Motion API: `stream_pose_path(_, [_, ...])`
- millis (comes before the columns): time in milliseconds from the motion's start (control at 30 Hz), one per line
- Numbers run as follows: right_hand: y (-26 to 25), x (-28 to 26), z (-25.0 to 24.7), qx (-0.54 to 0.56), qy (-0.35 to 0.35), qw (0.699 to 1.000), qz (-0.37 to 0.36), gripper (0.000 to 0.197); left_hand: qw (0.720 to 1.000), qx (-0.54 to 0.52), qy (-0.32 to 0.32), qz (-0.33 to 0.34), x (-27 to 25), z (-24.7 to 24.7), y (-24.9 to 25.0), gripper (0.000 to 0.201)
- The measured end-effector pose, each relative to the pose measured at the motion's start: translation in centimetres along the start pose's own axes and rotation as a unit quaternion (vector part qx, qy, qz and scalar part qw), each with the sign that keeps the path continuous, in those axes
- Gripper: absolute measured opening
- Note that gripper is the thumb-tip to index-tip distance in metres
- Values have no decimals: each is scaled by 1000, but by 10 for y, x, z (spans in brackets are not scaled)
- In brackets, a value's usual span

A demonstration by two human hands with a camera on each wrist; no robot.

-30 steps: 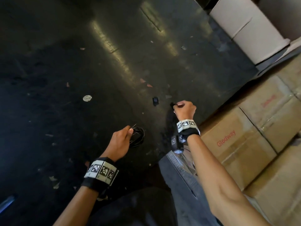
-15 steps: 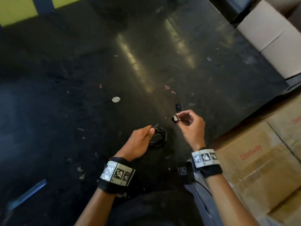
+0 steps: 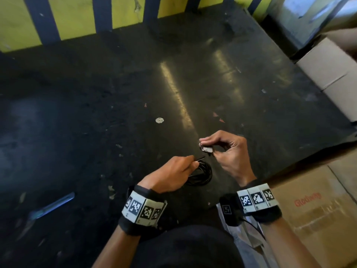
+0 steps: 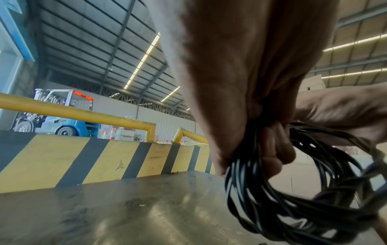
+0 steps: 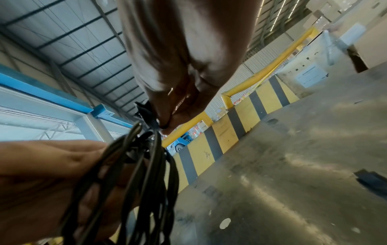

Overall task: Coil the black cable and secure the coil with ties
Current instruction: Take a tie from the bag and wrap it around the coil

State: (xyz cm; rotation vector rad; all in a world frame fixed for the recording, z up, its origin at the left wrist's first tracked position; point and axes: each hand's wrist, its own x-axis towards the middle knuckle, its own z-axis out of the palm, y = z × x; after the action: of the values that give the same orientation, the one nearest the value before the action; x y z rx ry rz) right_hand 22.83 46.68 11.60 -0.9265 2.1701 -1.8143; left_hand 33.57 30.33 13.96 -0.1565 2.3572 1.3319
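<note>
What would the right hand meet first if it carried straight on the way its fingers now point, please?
Probably the left hand, which grips the black cable coil: the right hand points leftward toward it, though depth between them is unclear.

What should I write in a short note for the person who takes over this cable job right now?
Left hand: grips the coiled black cable, held above the dark floor.
Right hand: fingers pinch a small pale piece just above the coil; whether it is a tie I cannot tell.
Done: the cable is coiled.
Left: no tie shows round the coil; wrap and fasten the ties.
</note>
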Motion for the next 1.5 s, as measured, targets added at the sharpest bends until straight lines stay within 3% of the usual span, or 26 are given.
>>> stream_pose_path(233, [1, -3, 2, -83, 16, 996, -42, 17, 999, -47, -22, 16, -13, -6, 3, 33])
stream_pose_path(600, [14, -19, 8, -90, 115, 988, 57, 28, 995, -85, -52, 13, -12, -4, 1, 33])
stream_pose_path(767, [17, -13, 7, -125, 63, 980, 139, 21, 995, -89, -53, 4, -7, -11, 2, 32])
stream_pose_path(1167, [72, -31, 19, -166, -26, 937, 307, 17, 992, -57, -50, -103, 8, -20, -24, 32])
stream_pose_path(1500, [82, -40, 33, -177, 15, 928, 326, 8, 987, -67, -54, -138, 12, -19, -44, 31])
